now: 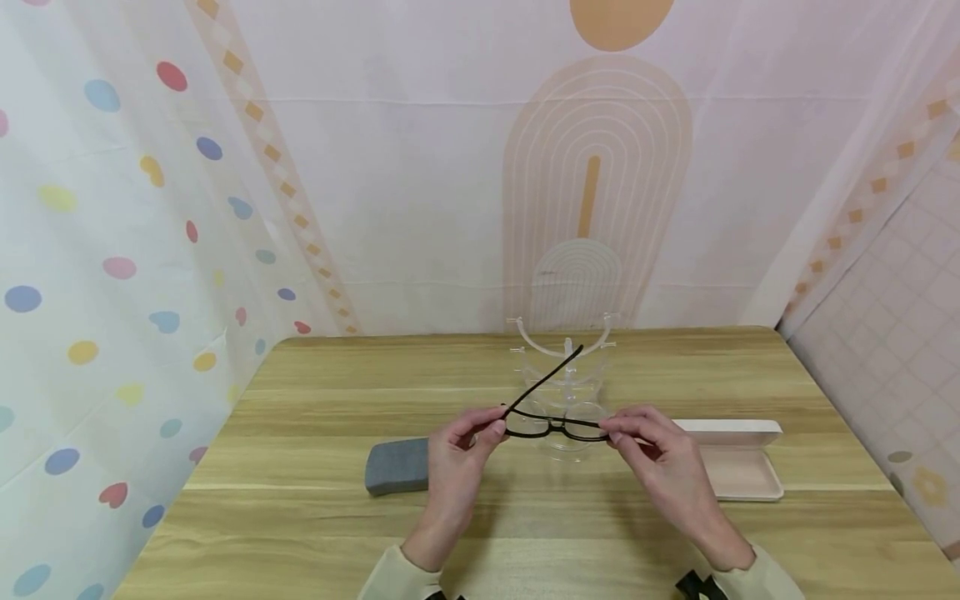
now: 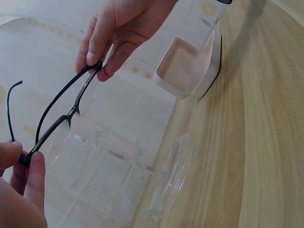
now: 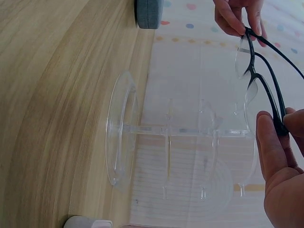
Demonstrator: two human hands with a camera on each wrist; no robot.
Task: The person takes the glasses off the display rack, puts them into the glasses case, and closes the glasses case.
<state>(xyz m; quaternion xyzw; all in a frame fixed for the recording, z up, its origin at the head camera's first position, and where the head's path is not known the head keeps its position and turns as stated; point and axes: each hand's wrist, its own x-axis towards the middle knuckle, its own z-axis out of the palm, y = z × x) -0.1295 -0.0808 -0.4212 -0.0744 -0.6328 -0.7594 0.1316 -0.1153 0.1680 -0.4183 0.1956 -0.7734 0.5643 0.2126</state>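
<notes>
A pair of black-framed eyeglasses (image 1: 557,429) is held up between both hands, in front of a clear acrylic glasses stand (image 1: 606,333). My left hand (image 1: 456,467) pinches the left corner of the frame by the hinge, between thumb and fingers. At the opposite corner, my right hand (image 1: 670,467) pinches the frame and the temple's hinge end. The left temple (image 1: 545,377) sticks out away from me, while the right temple (image 2: 56,100) lies folded across behind the lenses. In the right wrist view the stand's oval base (image 3: 114,137) rests on the table.
A grey glasses case (image 1: 397,467) lies to the left, partly behind the left hand. On the right stands an open white case (image 1: 746,475) with a pale pink inside, partly covered by the right hand. Patterned curtains (image 1: 420,192) hang behind the wooden table (image 1: 322,533).
</notes>
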